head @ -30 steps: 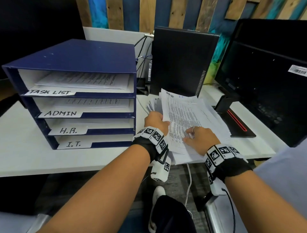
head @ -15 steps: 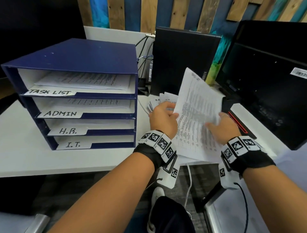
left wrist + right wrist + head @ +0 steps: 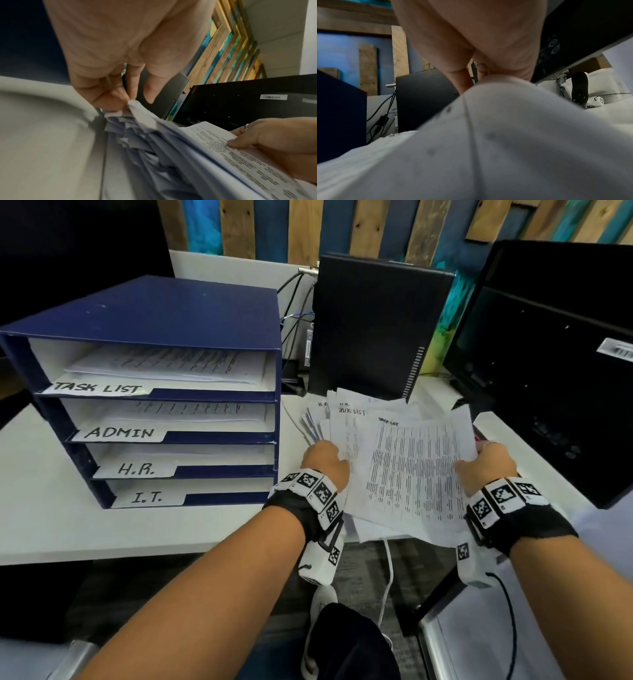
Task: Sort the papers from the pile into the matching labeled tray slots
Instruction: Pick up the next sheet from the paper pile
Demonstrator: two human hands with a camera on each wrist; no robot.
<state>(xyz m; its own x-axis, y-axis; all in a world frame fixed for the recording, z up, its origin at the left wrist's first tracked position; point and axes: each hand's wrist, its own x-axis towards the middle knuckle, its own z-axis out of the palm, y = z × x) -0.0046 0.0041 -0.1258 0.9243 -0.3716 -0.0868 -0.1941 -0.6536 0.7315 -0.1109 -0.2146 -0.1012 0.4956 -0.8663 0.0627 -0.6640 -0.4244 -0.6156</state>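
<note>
Both forearms reach forward, left hand (image 3: pixel 325 462) pinching with curled fingers, right hand (image 3: pixel 488 470) gripping thumb-on-top.

The tray (image 3: pixel 154 313) was dark navy blue, with white labels lettered in black. The papers (image 3: pixel 411 474) were white, covered with rows of fine black print. The desk (image 3: pixel 41 508) was pale grey-white. The wristbands (image 3: pixel 315 487) were black and carried white squares with black checkered codes. The computer tower (image 3: pixel 373 330) and the monitor (image 3: pixel 548 364) were black. The wall planks (image 3: pixel 370 227) alternated brown, blue and turquoise.
</note>
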